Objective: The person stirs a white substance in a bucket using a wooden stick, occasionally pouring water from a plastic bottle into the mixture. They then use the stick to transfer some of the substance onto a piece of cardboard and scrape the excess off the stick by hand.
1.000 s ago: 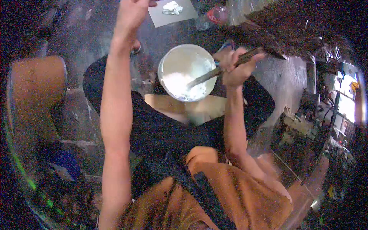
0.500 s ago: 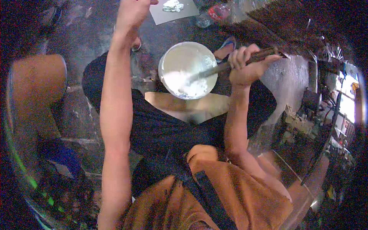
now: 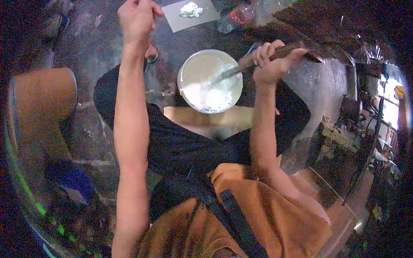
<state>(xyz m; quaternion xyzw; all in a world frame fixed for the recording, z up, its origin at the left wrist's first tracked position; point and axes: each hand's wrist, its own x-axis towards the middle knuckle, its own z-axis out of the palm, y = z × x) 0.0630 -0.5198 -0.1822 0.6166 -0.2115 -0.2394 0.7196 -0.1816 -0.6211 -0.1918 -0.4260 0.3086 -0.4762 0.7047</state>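
Observation:
My right hand (image 3: 271,62) is wrapped round the upper end of a long dark stick (image 3: 241,66). The stick slants down to the left into a round white bucket (image 3: 180,81), which holds whitish material, brightest near the bottom edge. My left hand (image 3: 140,19) is raised at the top, left of a pale flat sheet (image 3: 174,19). Its fingers are curled, and what they hold, if anything, is too small to make out. A small heap of white paste (image 3: 191,10) lies on the sheet.
A clear bottle with a red label (image 3: 243,14) lies at the top, right of the sheet. A brown cylindrical object (image 3: 43,92) stands at the left. My bent legs surround the bucket's near side. Scraps and cluttered items (image 3: 342,133) lie at the right.
My left hand has come slightly down and left, showing more of its fingers. My right hand and the stick's upper end have shifted a little left. The stick still reaches into the bucket.

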